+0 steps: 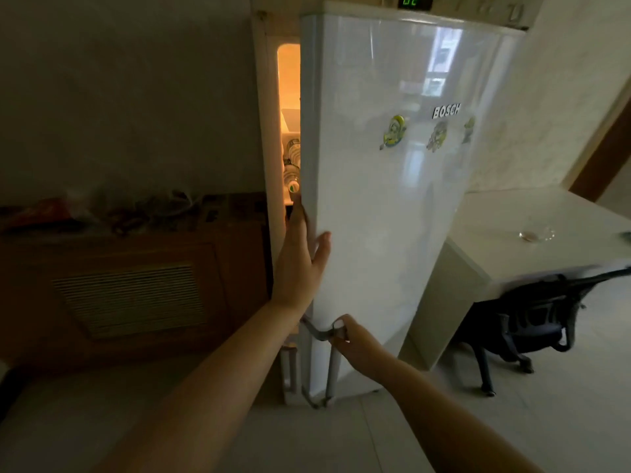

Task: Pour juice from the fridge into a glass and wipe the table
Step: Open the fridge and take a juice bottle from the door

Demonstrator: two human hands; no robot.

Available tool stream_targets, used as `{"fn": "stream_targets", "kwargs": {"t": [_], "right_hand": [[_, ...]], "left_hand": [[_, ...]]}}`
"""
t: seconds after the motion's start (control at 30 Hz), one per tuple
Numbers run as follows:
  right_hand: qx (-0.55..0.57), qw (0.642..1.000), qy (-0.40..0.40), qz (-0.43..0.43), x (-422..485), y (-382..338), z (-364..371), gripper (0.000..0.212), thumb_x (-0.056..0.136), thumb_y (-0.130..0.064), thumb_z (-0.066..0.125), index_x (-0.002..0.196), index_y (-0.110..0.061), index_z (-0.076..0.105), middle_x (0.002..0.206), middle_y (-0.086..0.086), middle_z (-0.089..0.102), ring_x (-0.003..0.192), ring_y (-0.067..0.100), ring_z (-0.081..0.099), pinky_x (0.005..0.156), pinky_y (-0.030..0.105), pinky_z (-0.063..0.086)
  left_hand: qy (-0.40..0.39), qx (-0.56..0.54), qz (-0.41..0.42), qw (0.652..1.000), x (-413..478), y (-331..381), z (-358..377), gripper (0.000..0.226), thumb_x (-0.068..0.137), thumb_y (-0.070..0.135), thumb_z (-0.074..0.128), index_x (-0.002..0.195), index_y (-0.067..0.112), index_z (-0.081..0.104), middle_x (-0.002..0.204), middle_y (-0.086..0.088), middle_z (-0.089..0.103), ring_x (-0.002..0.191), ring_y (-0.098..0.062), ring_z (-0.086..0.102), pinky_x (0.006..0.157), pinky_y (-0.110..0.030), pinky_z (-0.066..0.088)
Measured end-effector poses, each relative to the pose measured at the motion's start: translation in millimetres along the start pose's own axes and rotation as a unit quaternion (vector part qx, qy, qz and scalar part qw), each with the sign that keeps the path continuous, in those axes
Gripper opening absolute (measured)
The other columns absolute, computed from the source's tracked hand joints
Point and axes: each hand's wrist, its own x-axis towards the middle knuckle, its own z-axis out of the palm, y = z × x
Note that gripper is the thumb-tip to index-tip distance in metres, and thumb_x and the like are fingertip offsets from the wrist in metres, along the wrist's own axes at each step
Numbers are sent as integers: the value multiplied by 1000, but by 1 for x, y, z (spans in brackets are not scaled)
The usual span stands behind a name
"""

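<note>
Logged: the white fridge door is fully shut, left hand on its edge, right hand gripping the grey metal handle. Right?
Not shut: the head view shows the white fridge door ajar, with bottles visible in the lit gap. The left hand holds its edge; the right hand grips the grey metal handle.

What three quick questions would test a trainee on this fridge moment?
1. True or false: the fridge door is fully shut.
2. Which hand grips the handle? A) left B) right
3. Fill in: the glass stands on the white ____.
Key: 1 false, it is ajar; 2 B, the right hand, while the left hand holds the door's edge; 3 table.
</note>
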Motion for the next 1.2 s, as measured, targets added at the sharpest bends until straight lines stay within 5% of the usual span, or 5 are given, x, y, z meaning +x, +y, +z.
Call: {"fn": "stream_targets", "kwargs": {"t": [0.2, 0.47, 0.73, 1.0, 1.2], "right_hand": [[34, 998, 49, 16, -70, 41, -21, 5, 92, -18, 50, 96, -20, 50, 94, 0, 59, 89, 16, 57, 82, 32, 48], [84, 980, 140, 114, -145, 90, -59, 12, 86, -20, 48, 90, -30, 52, 87, -1, 60, 82, 14, 57, 70, 27, 45], [143, 942, 263, 155, -200, 124, -109, 17, 92, -18, 48, 86, -32, 55, 87, -5, 61, 84, 13, 58, 67, 20, 40], [109, 919, 373, 63, -263, 132, -129, 53, 88, -34, 57, 132, -51, 33, 132, -32, 40, 120, -12, 36, 93, 16, 37], [-26, 876, 472, 94, -253, 138, -161, 91, 81, -34, 68, 147, -19, 9, 152, 6, 25, 135, 18, 29, 106, 34, 32]], "left_hand": [[-41, -9, 41, 998, -48, 50, 17, 72, 96, 23, 54, 150, 4, 10, 154, -8, 28, 138, -3, 31, 108, -20, 35], [-131, -30, 189, 973, -81, 109, 54, 89, 91, 38, 55, 149, 31, -13, 157, -18, 5, 142, -33, 25, 110, -51, 34], [-156, 8, 302, 940, -103, 161, 121, 88, 93, 37, 57, 150, 19, -8, 159, -2, -13, 146, -29, 3, 119, -47, 7], [-252, -4, 338, 907, -118, 211, 174, 80, 95, 31, 54, 150, 18, -2, 158, -9, -8, 146, -33, 0, 118, -54, 7], [-307, -4, 349, 885, -111, 245, 196, 69, 97, 42, 43, 150, 12, 11, 158, -12, 2, 146, -32, -1, 118, -52, 4]]}}
